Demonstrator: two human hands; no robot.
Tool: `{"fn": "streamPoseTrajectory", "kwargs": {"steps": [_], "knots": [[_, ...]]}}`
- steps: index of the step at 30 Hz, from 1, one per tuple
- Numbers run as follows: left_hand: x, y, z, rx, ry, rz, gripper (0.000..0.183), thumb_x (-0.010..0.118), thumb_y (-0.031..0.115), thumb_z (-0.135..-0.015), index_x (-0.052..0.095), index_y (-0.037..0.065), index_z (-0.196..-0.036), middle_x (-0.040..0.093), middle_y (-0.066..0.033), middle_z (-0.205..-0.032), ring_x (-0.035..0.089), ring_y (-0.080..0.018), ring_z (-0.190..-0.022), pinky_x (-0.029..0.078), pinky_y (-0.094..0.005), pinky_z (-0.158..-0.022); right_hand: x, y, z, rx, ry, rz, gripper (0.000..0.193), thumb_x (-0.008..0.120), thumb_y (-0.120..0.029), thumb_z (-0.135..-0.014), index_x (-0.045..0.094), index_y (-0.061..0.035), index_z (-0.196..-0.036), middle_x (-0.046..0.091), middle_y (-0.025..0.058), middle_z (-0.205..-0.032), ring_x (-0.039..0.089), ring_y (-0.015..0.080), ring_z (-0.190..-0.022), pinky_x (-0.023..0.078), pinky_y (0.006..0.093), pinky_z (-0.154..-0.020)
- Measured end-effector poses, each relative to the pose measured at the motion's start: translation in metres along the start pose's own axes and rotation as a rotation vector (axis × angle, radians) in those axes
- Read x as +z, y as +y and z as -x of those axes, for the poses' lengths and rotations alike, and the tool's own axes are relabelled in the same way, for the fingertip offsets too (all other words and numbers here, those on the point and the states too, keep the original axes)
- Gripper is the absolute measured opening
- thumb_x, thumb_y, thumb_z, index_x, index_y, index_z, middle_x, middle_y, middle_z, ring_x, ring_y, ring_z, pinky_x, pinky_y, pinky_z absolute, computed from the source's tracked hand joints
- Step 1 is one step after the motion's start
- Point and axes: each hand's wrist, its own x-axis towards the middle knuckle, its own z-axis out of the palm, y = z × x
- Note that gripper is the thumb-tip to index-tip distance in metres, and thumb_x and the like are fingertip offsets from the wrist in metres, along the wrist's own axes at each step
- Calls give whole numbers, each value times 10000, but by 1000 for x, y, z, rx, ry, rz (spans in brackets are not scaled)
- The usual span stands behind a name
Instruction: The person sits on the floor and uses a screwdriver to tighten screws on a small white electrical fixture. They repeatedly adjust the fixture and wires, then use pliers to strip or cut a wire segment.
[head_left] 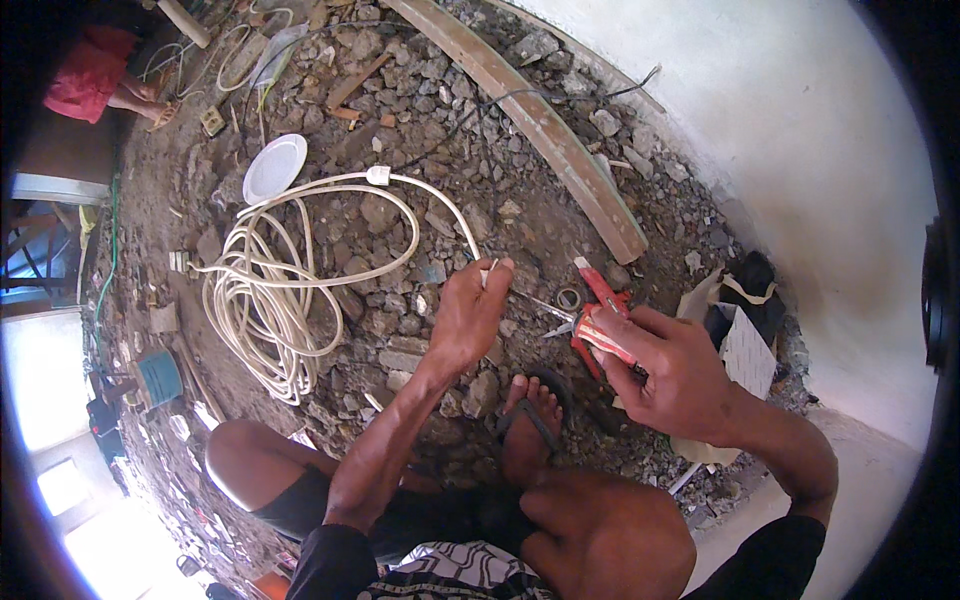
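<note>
My left hand (468, 318) pinches the end of a thick white cable (455, 213) between thumb and fingers. From there the cable runs back to a loose coil (265, 310) on the rubble, with a small white fitting (378, 176) along it. My right hand (665, 375) is closed around a red-and-white handled tool (612, 338). Its thin metal shaft points left toward my left fingers; the exact kind of tool is unclear. Close beside it are another red tool part (598, 287) with a pale tip and a small roll of tape (569, 299).
Broken stone covers the floor. A long wooden plank (530, 120) lies along the white wall (800, 150). A white round plate-like disc (275, 168) is beyond the coil; a dark and pale bag (745, 310) sits at right. Another person (100, 75) is at far left.
</note>
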Motion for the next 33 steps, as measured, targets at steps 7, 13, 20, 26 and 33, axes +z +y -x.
{"fn": "streamPoseTrajectory", "kwargs": {"steps": [7,13,20,26,33], "knots": [[-6,4,4,-32,-24,58,447,501,362,-1033,586,-9,-798,522,-43,-600,465,-133,-579,379,-358,-548,4,1,9,-245,61,475,447,672,-98,-822,609,21,-1248,560,106,-909,638,267,-789,541,370,-546],[-3,5,6,-4,-51,84,435,512,335,-1029,547,-7,-763,480,-38,-586,435,-126,-568,361,-363,-538,15,10,15,-241,63,403,475,668,-108,-833,600,32,-1281,514,72,-851,617,229,-746,505,328,-513],[2,3,6,6,-20,16,426,520,317,-1021,528,-23,-766,456,-61,-583,405,-129,-587,362,-371,-545,15,7,14,-102,52,153,399,661,-112,-890,612,-9,-1272,585,92,-871,630,263,-669,527,376,-551],[2,4,6,4,-35,-26,437,531,325,-1015,557,-48,-789,482,-104,-582,430,-163,-580,389,-402,-568,9,3,12,-14,20,-48,401,717,-6,-840,618,21,-1228,686,151,-944,691,307,-726,556,384,-600],[3,2,8,43,-14,-39,440,530,336,-1016,579,-58,-826,511,-145,-597,466,-193,-573,406,-413,-583,12,4,13,49,42,-172,371,714,-23,-845,631,30,-1203,685,173,-944,685,350,-742,559,387,-630]]}}
